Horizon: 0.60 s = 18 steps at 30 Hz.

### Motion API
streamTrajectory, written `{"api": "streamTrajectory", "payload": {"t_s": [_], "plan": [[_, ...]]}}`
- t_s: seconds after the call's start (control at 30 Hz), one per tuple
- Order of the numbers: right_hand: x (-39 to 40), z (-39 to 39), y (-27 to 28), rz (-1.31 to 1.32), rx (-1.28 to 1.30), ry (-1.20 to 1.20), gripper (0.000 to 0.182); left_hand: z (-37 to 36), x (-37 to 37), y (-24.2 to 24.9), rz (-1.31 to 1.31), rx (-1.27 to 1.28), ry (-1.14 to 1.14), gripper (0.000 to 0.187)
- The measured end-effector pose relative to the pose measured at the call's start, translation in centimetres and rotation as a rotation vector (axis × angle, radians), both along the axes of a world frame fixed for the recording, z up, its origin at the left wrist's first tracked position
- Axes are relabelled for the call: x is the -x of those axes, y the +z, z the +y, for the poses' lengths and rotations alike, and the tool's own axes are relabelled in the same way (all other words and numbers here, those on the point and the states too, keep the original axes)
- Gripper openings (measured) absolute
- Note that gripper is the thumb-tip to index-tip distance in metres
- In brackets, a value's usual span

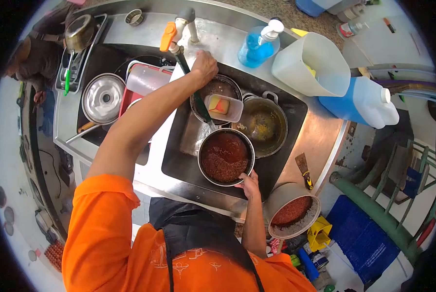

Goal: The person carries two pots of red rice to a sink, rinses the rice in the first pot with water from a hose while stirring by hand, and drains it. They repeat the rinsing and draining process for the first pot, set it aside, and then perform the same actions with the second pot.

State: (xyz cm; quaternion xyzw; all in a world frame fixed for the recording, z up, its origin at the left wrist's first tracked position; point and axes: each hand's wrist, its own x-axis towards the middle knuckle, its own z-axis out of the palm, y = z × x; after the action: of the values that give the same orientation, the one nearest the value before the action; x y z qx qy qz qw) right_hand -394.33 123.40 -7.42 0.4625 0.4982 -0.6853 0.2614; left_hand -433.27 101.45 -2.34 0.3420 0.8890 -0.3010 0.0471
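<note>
My right hand (249, 185) grips the rim of a metal pot (251, 156), thumb over the edge. Inside are reddish-brown liquid and wet grainy matter (227, 168). A dark hose (194, 90) runs from the tap (181, 29) with an orange handle down to this pot. My left hand (206, 65) is closed at the sink's back edge, beside the hose; what its fingers hold, if anything, is hidden. Below it stands another pot (218, 86) with a clear plastic container (234, 109) over it, holding a yellow and red sponge. A soiled pot (262, 121) sits to the right.
A pot of reddish grains (293, 211) stands at the counter's right edge near a scraper (303, 170). Behind are a blue soap bottle (257, 48), a white container (313, 65) and a blue jug (359, 102). A metal lid (103, 100) lies left. Another person (35, 63) is far left.
</note>
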Motion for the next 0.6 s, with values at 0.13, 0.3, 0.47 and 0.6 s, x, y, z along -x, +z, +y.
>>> {"api": "streamTrajectory", "payload": {"t_s": [0.13,0.3,0.47,0.6], "plan": [[0.6,-0.8,-0.6,-0.011,-0.010,-0.002,0.037,-1.2,-2.2,2.2,0.113,-0.386,-0.200,0.017],[1.2,-1.0,-1.8,-0.014,0.033,0.065,0.042,-1.4,-10.5,8.2,-0.383,-1.216,0.174,0.014],[2.5,-0.9,-3.6,-0.059,0.064,0.216,0.053,-4.7,-21.4,-0.4,-0.702,-0.781,0.960,0.054],[3.9,-1.8,-4.3,-0.034,0.117,0.205,0.052,-7.8,-26.4,-8.0,-0.875,-0.607,1.176,0.063]]}}
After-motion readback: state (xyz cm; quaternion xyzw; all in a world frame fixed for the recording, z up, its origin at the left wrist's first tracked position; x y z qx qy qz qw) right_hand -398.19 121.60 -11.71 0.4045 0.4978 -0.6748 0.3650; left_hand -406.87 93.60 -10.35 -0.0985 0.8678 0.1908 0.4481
